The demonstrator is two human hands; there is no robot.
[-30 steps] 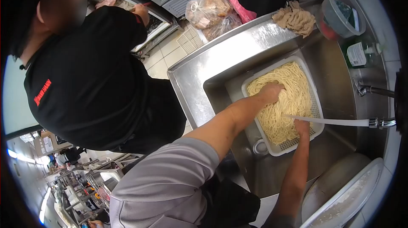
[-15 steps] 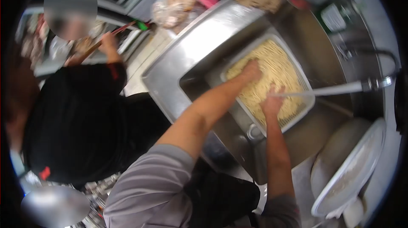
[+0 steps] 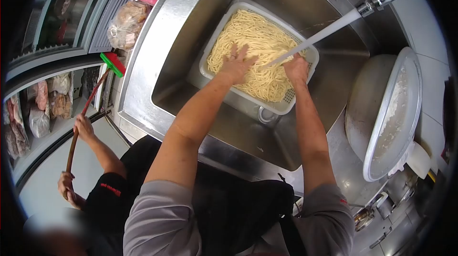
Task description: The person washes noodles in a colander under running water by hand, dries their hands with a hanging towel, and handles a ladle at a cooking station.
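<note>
Plenty of noodles sit in a white perforated basket, down inside the metal sink. My left hand is open, palm down, fingers spread on top of the pile. My right hand is by the basket's right side, fingertips out of sight in the noodles; can't tell if they grip any. Water slants from the faucet and lands between my hands, passing close to the right one. Risks, my guess: noodles lie close to the rim on the right, so a hard sideways push could spill strands into the sink, near the drain. Pressing down too firmly with the spread palm could mash or break soft strands. If the stream hits my knuckles, it could splash out, and one fixed landing spot could leave the corners poorly wetted. A big shove might also slide the basket. Off left, a co-worker's hands hold a long stick with a red-and-green head, well apart from the basket.
</note>
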